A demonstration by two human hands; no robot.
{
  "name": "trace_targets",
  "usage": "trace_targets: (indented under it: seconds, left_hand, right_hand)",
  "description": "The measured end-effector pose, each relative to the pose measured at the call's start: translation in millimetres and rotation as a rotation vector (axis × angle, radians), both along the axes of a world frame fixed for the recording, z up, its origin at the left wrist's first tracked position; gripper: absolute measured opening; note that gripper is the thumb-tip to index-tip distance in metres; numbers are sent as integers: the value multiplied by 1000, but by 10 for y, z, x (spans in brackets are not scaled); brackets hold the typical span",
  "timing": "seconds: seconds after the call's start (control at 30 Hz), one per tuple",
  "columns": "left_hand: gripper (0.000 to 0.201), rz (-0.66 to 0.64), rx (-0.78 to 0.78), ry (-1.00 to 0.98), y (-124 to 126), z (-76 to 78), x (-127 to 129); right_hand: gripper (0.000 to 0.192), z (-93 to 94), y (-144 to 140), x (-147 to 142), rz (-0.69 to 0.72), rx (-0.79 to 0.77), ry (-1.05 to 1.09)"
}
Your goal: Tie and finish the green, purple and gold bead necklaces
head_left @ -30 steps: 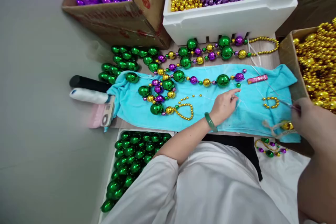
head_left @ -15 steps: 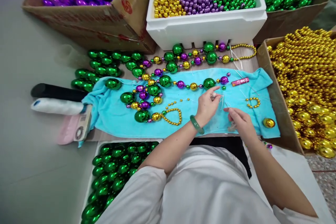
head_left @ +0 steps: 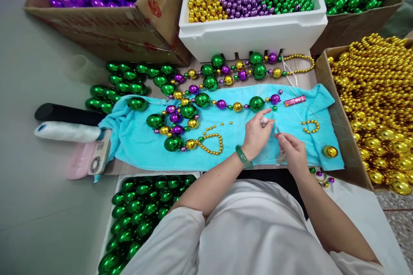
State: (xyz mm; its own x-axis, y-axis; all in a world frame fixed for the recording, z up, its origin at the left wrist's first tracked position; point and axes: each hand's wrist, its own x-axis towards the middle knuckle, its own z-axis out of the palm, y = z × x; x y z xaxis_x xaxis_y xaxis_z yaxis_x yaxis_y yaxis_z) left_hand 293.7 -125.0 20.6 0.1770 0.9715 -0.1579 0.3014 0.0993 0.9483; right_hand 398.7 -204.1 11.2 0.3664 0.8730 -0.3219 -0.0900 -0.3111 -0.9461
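Head view: both hands meet over the turquoise towel [head_left: 138, 142] on the tabletop. Left hand [head_left: 256, 135], with a green bangle [head_left: 243, 157] at the wrist, has its fingers [head_left: 265, 120] pinched narrow on a thin clear thread [head_left: 297, 94] and what looks like a small pale bead; the bead's identity cannot be confirmed. Right hand [head_left: 292, 150] has its fingers closed on a fine needle-like tip just beside the left pinch; thread and tip are too thin to resolve fully.

Risks, as judgement:
- Thread is near-invisible against the towel; a slackened pinch could drop the end and lose it.
- The part-strung strand [head_left: 232, 104] lies just beyond the fingers. A tug on the thread could drag it, or spill beads off an open end.
- The loose gold ball [head_left: 330, 151], to the right of the right-hand fingers near the towel's edge, could roll off if the wrist brushes it.
- The small gold bead loop [head_left: 211, 144], left of the fingers, could snag a trailing thread.
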Motion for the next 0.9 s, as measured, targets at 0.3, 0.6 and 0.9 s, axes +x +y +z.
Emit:
trace_targets:
  seconds: [0.3,0.6,0.9]
  left_hand:
    - [42,-15,-18,-25,-33,-35,22]
    - [47,-34,-62,-25,-6,-52,-2]
    - [58,-93,-87,10,-14,-32,-51]
  right_hand:
    - [41,-78,57,41,-16,-60,-12]
    - [39,-89,78,58,-3,-36,-13]
    - [38,-115,115,107,46,-25,-77]
